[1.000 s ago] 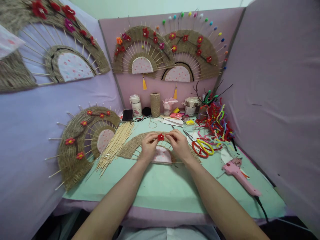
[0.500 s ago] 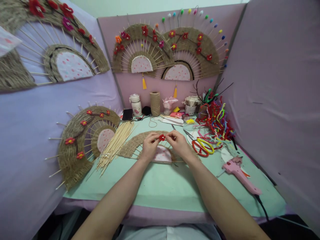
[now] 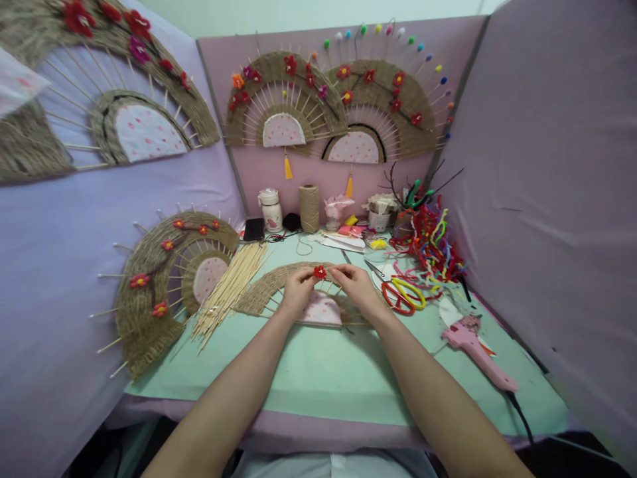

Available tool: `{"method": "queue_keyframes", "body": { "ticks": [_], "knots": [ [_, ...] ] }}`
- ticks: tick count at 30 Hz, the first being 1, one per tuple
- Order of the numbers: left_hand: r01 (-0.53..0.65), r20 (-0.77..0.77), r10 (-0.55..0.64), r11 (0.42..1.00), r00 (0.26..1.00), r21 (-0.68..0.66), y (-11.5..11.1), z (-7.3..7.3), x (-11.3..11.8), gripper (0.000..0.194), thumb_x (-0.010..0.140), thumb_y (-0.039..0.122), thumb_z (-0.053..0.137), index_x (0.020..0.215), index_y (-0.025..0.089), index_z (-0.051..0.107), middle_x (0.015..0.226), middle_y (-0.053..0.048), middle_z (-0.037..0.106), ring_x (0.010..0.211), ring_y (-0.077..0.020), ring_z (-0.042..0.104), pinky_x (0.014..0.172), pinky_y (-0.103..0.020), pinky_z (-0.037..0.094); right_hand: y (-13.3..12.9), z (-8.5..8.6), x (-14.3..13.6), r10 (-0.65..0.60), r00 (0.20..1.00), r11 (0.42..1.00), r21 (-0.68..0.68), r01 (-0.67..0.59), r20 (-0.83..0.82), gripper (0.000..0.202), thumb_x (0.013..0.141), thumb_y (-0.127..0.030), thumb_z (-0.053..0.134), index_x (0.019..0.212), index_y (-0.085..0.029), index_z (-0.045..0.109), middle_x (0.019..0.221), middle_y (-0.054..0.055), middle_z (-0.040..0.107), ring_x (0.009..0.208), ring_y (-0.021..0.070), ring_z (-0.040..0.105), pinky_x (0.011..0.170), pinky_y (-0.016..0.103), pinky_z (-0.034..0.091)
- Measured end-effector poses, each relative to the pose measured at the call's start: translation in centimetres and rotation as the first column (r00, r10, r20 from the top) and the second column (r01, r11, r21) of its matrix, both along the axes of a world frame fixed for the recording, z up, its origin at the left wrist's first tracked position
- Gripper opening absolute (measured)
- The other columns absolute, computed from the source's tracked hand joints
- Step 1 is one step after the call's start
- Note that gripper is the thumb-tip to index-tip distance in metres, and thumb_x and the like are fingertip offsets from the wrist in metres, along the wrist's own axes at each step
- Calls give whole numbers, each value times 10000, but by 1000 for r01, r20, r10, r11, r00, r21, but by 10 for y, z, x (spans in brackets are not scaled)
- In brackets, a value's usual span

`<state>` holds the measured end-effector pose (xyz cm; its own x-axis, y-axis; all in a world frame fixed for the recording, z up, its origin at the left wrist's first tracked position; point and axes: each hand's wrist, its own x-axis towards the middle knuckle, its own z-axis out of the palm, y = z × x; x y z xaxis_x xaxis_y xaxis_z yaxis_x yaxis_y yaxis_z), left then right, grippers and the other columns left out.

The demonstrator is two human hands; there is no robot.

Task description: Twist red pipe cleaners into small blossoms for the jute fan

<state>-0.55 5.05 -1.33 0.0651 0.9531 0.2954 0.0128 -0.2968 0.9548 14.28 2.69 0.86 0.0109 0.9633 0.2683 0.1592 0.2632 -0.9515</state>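
Observation:
My left hand [image 3: 298,290] pinches a small red flower [image 3: 319,272] with a pale centre between thumb and fingertips. To its right, my right hand [image 3: 357,287] has its thumb and fingers pressed together close beside the petals; whatever is between them is too small to make out. Below both hands lies a half-round twine fan [image 3: 266,284] with thin stick ribs and a pale spotted half-circle [image 3: 321,310] at its base. My hands and wrists cover parts of the fan's band.
Left of the fan lie thin sticks [image 3: 231,285] and a flowered fan [image 3: 132,318]. To the right are scissors [image 3: 398,299], a pink glue gun [image 3: 480,352] with a cord, and tangled pipe cleaners [image 3: 430,245]. A twine spool [image 3: 309,209] and a white bottle [image 3: 270,211] stand behind.
The red flower has shifted slightly left in my left hand. My right fingertips have drawn a little apart from it. The camera view has tilted very slightly.

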Motion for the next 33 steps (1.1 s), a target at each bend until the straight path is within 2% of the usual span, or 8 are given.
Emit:
{"method": "queue_keyframes", "body": {
  "ticks": [2, 4, 10, 15, 17, 24, 30, 33],
  "knots": [
    [60, 116, -43, 986, 992, -153, 1, -1, 0, 202, 664, 290, 661, 825, 181, 715, 777, -29, 665, 624, -110, 525, 571, -221, 386, -1, -1, 0, -42, 999, 998, 48, 41, 28, 294, 763, -396, 562, 909, -153, 638, 848, 57, 663, 740, 166, 572, 675, 280, 441],
    [116, 205, -72, 971, 976, -211, 1, -3, 0, 235, 644, 321, 682, 828, 178, 715, 779, -27, 664, 611, -95, 509, 551, -202, 362, -2, -1, -1, -61, 994, 992, 113, 50, 91, 281, 764, -394, 567, 910, -162, 629, 847, 55, 653, 705, 158, 556, 653, 279, 437],
    [166, 236, -127, 974, 964, -156, -1, -3, 2, 240, 655, 332, 691, 825, 165, 717, 798, -38, 660, 664, -100, 517, 583, -202, 359, -8, 1, -7, -135, 959, 959, 276, 63, 250, 230, 747, -402, 599, 825, -186, 614, 796, 34, 602, 692, 155, 518, 631, 275, 411],
    [173, 197, -147, 978, 969, -117, -3, -2, 3, 211, 664, 304, 689, 813, 158, 716, 849, -46, 665, 713, -117, 532, 606, -211, 372, -9, 1, -7, -170, 955, 961, 258, 105, 243, 192, 758, -367, 592, 803, -181, 594, 789, 30, 602, 681, 149, 518, 635, 272, 407],
    [181, 254, -139, 972, 957, -153, -1, -3, 2, 208, 648, 295, 708, 805, 158, 709, 843, -42, 660, 711, -110, 533, 594, -202, 372, -8, 0, -7, -162, 958, 963, 250, 101, 237, 203, 757, -371, 593, 823, -179, 594, 809, 36, 610, 688, 152, 523, 642, 275, 410],
    [330, 647, -44, 885, 761, -329, 3, 4, -9, 242, 599, 210, 764, 809, 148, 660, 759, -16, 633, 653, -63, 551, 532, -160, 375, -4, -5, -8, -86, 986, 984, 169, 60, 146, 268, 751, -411, 587, 856, -167, 620, 858, 61, 651, 728, 172, 561, 673, 294, 433],
    [394, 659, -103, 865, 745, -310, 0, 7, -7, 208, 585, 156, 763, 766, 108, 672, 722, -29, 637, 610, -56, 534, 494, -161, 346, -4, -2, -12, 68, 997, 998, 8, -67, -33, 331, 771, -458, 551, 852, -154, 655, 808, 59, 677, 722, 179, 590, 648, 291, 449],
    [420, 664, -131, 858, 736, -296, -2, 5, -5, 204, 590, 141, 754, 776, 100, 680, 763, -47, 653, 613, -57, 533, 499, -168, 341, -4, -4, -14, 58, 998, 998, 41, -57, -24, 285, 737, -406, 608, 864, -153, 640, 845, 66, 673, 731, 179, 595, 669, 300, 460]
  ]
}}
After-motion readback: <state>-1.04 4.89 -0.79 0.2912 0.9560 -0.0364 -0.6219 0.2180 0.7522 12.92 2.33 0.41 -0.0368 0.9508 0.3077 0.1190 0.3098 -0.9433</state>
